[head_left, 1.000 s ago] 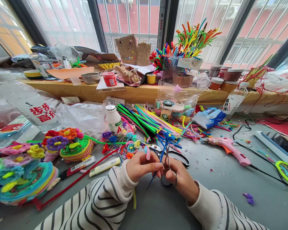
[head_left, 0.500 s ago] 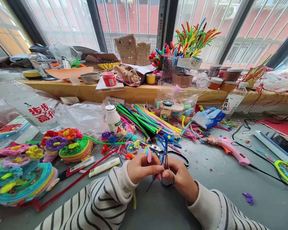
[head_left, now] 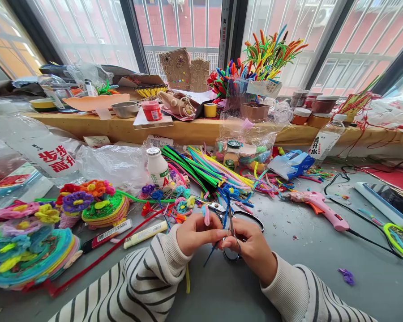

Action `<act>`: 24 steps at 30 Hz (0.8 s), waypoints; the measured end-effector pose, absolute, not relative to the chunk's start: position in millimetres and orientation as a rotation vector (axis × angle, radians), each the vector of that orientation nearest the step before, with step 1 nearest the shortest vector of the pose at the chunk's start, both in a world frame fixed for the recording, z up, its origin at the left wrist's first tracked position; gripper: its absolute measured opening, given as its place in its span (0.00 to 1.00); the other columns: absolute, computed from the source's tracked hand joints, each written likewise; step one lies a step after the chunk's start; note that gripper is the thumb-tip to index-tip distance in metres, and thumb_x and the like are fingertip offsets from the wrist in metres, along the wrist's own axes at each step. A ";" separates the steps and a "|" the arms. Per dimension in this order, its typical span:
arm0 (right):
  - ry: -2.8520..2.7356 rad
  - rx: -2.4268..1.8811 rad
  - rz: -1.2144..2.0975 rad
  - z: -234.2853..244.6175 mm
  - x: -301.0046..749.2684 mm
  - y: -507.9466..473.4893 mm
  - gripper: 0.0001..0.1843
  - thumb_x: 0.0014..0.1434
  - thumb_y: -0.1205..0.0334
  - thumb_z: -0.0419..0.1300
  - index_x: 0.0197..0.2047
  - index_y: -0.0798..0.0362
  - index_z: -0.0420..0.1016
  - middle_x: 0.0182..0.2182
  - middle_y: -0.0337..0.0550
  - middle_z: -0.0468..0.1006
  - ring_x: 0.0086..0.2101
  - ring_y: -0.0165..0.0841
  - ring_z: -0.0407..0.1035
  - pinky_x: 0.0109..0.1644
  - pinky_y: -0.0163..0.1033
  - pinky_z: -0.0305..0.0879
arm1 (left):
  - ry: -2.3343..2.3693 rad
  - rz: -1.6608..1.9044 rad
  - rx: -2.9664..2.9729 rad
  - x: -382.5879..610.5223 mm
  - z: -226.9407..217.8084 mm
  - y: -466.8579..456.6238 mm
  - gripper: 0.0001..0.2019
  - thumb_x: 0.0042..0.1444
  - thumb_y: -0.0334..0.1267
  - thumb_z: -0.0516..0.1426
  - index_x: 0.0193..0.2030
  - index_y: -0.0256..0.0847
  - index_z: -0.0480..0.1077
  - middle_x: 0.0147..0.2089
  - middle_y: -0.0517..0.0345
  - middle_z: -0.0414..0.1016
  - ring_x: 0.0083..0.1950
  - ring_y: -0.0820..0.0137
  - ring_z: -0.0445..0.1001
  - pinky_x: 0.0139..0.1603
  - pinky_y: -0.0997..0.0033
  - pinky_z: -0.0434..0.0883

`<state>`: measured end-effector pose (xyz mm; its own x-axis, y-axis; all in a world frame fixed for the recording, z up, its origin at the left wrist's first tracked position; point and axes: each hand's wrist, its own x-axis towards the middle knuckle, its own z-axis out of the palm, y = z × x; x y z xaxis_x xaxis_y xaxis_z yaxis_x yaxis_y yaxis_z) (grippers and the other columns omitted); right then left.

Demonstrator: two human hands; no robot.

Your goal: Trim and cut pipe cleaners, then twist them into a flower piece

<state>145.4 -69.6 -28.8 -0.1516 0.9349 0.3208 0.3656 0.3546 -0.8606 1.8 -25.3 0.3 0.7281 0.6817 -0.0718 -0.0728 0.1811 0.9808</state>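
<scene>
Together — left hand (head_left: 195, 234), right hand (head_left: 254, 248), angled inward

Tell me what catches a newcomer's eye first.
Probably the bright bunch of fuzzy stems on the sill at the back. Next, front and centre, the left hand holding a blue flower, the right hand scissors. Then the pink glue gun lying on the grey table to the right.
</scene>
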 end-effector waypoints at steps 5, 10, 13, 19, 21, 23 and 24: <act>-1.700 -1.195 0.777 -30.5 145.7 -69.0 0.27 0.47 0.40 0.49 0.13 0.56 0.66 0.15 0.38 0.63 0.20 0.27 0.57 0.24 0.32 0.53 | 0.551 0.605 1.284 1.8 -0.9 -22.9 0.10 0.40 0.37 0.59 0.19 0.33 0.63 0.16 0.64 0.64 0.19 0.80 0.61 0.20 0.78 0.57; -1.681 -1.216 0.773 -32.3 145.4 -68.7 0.28 0.46 0.39 0.48 0.12 0.56 0.61 0.14 0.37 0.60 0.19 0.27 0.54 0.23 0.32 0.52 | 0.611 0.636 1.255 1.2 -0.5 -22.6 0.09 0.39 0.36 0.59 0.20 0.34 0.63 0.19 0.61 0.67 0.23 0.76 0.66 0.25 0.75 0.62; -1.675 -1.214 0.786 -31.7 144.9 -69.4 0.29 0.46 0.38 0.47 0.12 0.55 0.59 0.14 0.37 0.59 0.19 0.27 0.53 0.23 0.32 0.51 | 0.621 0.635 1.243 0.7 -0.5 -23.0 0.10 0.39 0.37 0.59 0.20 0.34 0.63 0.19 0.61 0.67 0.24 0.75 0.66 0.27 0.74 0.62; -1.676 -1.171 0.870 -29.6 143.3 -71.4 0.30 0.45 0.35 0.45 0.16 0.56 0.60 0.17 0.39 0.61 0.21 0.28 0.55 0.24 0.33 0.52 | 0.595 0.632 1.231 0.0 -1.0 -23.0 0.10 0.39 0.37 0.59 0.21 0.34 0.62 0.19 0.61 0.67 0.24 0.75 0.66 0.27 0.73 0.62; -1.680 -1.156 0.896 -29.7 143.0 -71.9 0.30 0.45 0.35 0.45 0.16 0.56 0.61 0.18 0.40 0.62 0.22 0.29 0.56 0.25 0.33 0.52 | 0.577 0.633 1.239 0.2 -1.1 -23.1 0.10 0.40 0.37 0.59 0.21 0.34 0.62 0.19 0.61 0.68 0.24 0.75 0.66 0.27 0.74 0.63; -1.683 -1.135 0.912 -29.8 142.9 -72.1 0.29 0.46 0.36 0.45 0.17 0.56 0.62 0.19 0.40 0.62 0.23 0.29 0.57 0.25 0.33 0.53 | 0.553 0.631 1.246 0.7 -0.8 -23.4 0.09 0.41 0.37 0.59 0.21 0.34 0.63 0.20 0.61 0.68 0.24 0.75 0.66 0.27 0.74 0.63; -1.685 -1.122 0.916 -29.7 142.9 -72.2 0.29 0.46 0.36 0.45 0.18 0.56 0.63 0.19 0.40 0.63 0.23 0.29 0.57 0.26 0.33 0.53 | 0.539 0.626 1.251 0.9 -0.5 -23.7 0.09 0.41 0.37 0.59 0.21 0.34 0.63 0.20 0.61 0.68 0.24 0.75 0.66 0.27 0.74 0.63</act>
